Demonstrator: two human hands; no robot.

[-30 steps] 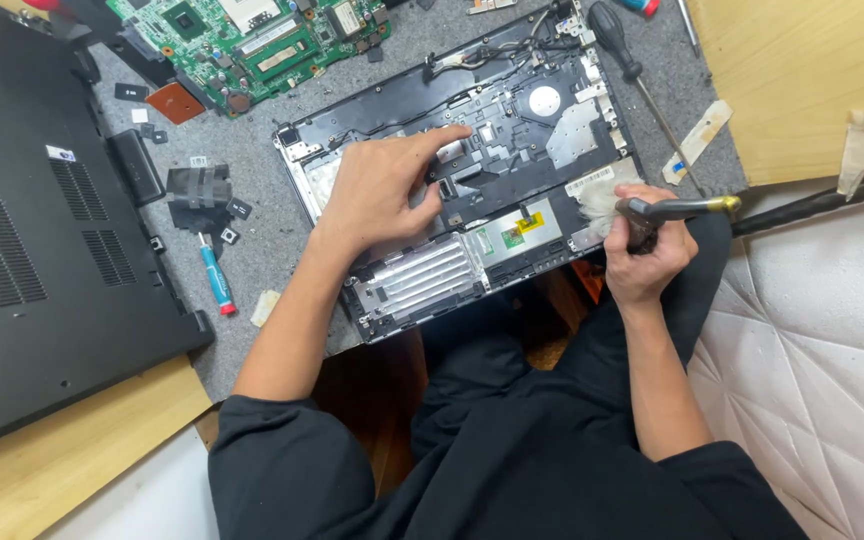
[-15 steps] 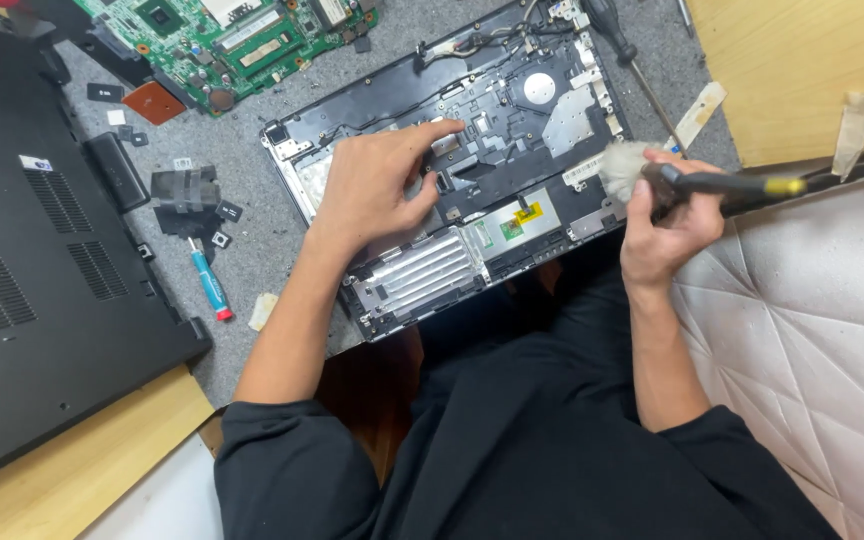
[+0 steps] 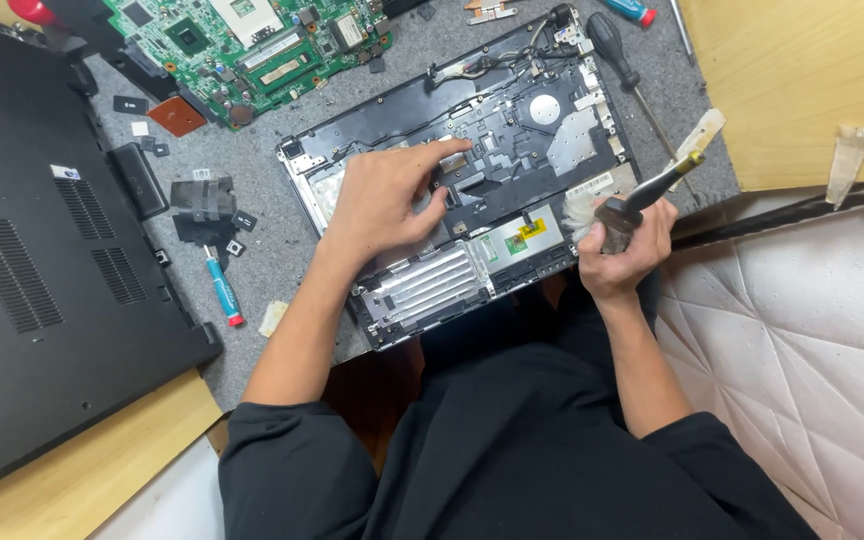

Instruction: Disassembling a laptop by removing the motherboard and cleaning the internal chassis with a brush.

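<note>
An opened laptop base [image 3: 512, 120] lies tilted on a grey mat, its inner frame and metal plates bare. My left hand [image 3: 387, 205] rests flat on its left half, fingertips touching the black inner frame near the middle. My right hand [image 3: 624, 252] grips a small brush [image 3: 620, 208] with a black handle and pale bristles. The bristles touch the base's right edge, next to a green-and-yellow part [image 3: 517, 240].
A green circuit board [image 3: 252, 45] lies at the top left. A black laptop cover [image 3: 42, 270] fills the left side. A blue-handled screwdriver [image 3: 222, 290], a black screwdriver [image 3: 617, 50] and small black parts [image 3: 202, 200] lie on the grey mat [image 3: 272, 190]. A quilted white surface [image 3: 802, 340] is at right.
My right hand with the brush has turned and come back down to the base's right edge. My left hand stays on the frame. The view has shifted a little.
</note>
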